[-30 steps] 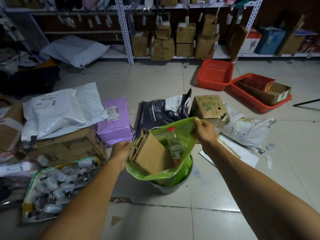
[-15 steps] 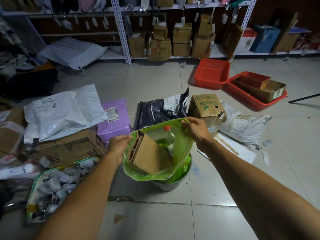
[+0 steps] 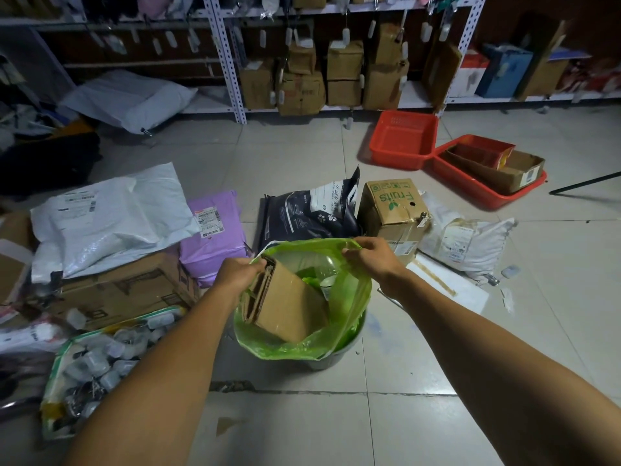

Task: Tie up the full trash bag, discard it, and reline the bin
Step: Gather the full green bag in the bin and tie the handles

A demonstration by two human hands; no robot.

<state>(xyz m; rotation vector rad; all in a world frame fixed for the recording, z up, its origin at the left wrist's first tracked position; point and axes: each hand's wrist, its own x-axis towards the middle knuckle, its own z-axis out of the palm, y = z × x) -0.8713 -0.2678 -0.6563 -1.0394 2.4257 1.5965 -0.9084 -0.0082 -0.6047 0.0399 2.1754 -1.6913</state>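
Fingers (image 3: 353, 253) of my right hand (image 3: 373, 260) pinch the far rim of the green bag (image 3: 349, 304), curled tight on the plastic, while my left hand (image 3: 237, 275) closes on the near-left rim beside a flattened carton (image 3: 289, 307) that stands tilted inside. Both forearms reach in from the bottom of the view. The bag sits in the grey bin (image 3: 331, 356) on the tiled floor (image 3: 302, 425), its rim lifted and drawn inward above the bin's edge, with green folds still draped over the front. A clear bottle (image 3: 327, 282) shows partly behind the carton, deeper in the bag.

Just beyond the bag lie a dark pet-food sack (image 3: 309, 210) and a "Fruits" box (image 3: 395, 208), the box nearly touching my right hand in the view. A purple parcel (image 3: 215, 230) and a white mailer (image 3: 111, 216) rest on a brown box (image 3: 124, 287) to my left. Nearer me on the left, a clear bag of small bottles (image 3: 100, 361) lies open. To the right, a white sack (image 3: 467, 243) slumps by the box. Two red trays (image 3: 405, 139) sit farther off, before metal shelves (image 3: 336, 79) stacked with boxes.
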